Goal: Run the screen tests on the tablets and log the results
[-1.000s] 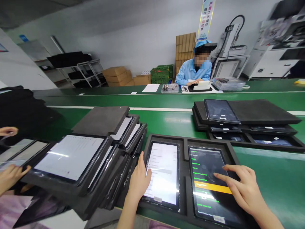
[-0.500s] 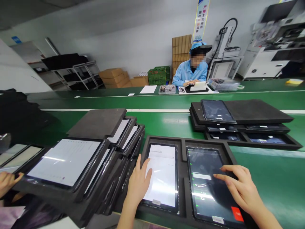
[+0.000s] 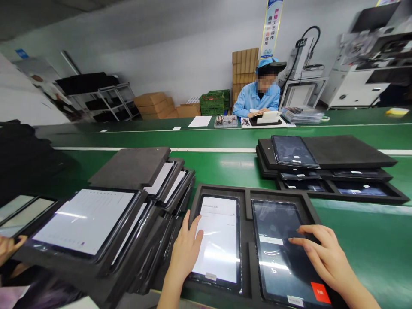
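Note:
Two tablets lie side by side in the compartments of a black foam tray (image 3: 248, 231). The left tablet (image 3: 222, 240) shows a white screen with a little text. My left hand (image 3: 186, 246) rests along its left edge, fingers apart and holding nothing. On the right tablet (image 3: 273, 257) the screen is dark, with a white bar and a red box in the lower right corner. Over that tablet's right side is my right hand (image 3: 325, 253), fingers spread and empty; I cannot tell whether its index fingertip touches the glass.
Left of the tray stand stacked foam trays with tablets (image 3: 86, 219); behind right is another stack (image 3: 344, 150). A co-worker's hand (image 3: 9, 246) is at the far left. Across the green bench (image 3: 222, 141) sits a person in blue (image 3: 257, 96), beside a parts box (image 3: 225, 121).
Small green marks along the right tablet's left side have gone from its screen. Both my hands stay nearly in place. The co-worker's hand at far left has shifted slightly left.

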`<action>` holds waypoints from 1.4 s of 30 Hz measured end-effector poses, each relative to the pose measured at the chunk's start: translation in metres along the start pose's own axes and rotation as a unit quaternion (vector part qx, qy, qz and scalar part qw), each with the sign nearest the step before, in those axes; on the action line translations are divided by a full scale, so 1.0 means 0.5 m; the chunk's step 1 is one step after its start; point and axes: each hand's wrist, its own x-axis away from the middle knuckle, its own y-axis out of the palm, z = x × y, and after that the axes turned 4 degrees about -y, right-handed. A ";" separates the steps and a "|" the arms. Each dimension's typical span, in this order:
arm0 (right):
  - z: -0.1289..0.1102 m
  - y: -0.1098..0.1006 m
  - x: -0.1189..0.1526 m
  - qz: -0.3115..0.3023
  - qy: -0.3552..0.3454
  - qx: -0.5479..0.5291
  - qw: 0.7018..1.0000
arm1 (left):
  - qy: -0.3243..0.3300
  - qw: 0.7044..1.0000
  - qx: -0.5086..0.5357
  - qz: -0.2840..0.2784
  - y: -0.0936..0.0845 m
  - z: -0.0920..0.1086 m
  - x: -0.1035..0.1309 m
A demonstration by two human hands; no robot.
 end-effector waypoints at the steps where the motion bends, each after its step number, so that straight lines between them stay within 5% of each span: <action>1: 0.000 0.001 0.000 0.000 -0.001 -0.001 1.000 | 0.002 1.000 -0.014 -0.007 -0.002 0.001 0.001; 6: 0.003 0.006 0.007 -0.012 -0.003 0.002 1.000 | 0.023 0.999 0.023 -0.043 -0.011 -0.003 0.003; 18: 0.021 0.012 0.018 -0.022 0.024 0.052 0.998 | -0.012 0.980 0.197 -0.002 0.004 -0.041 -0.010; 28: -0.004 0.000 0.002 -0.007 0.005 -0.014 1.000 | 0.032 0.996 0.078 -0.006 0.001 -0.024 -0.003; 33: -0.010 0.007 -0.009 -0.082 0.012 0.007 0.997 | 0.017 0.986 0.165 -0.018 0.001 -0.041 -0.010; 37: -0.020 0.009 -0.019 -0.153 0.017 0.028 0.988 | 0.017 0.990 0.128 0.059 0.013 -0.038 -0.014; 40: -0.025 0.011 -0.024 -0.178 0.023 0.032 0.983 | 0.096 0.980 0.083 0.152 0.018 -0.034 -0.015; 42: -0.026 0.014 -0.024 -0.192 0.029 0.032 0.981 | 0.158 0.971 0.060 0.167 0.016 -0.034 -0.013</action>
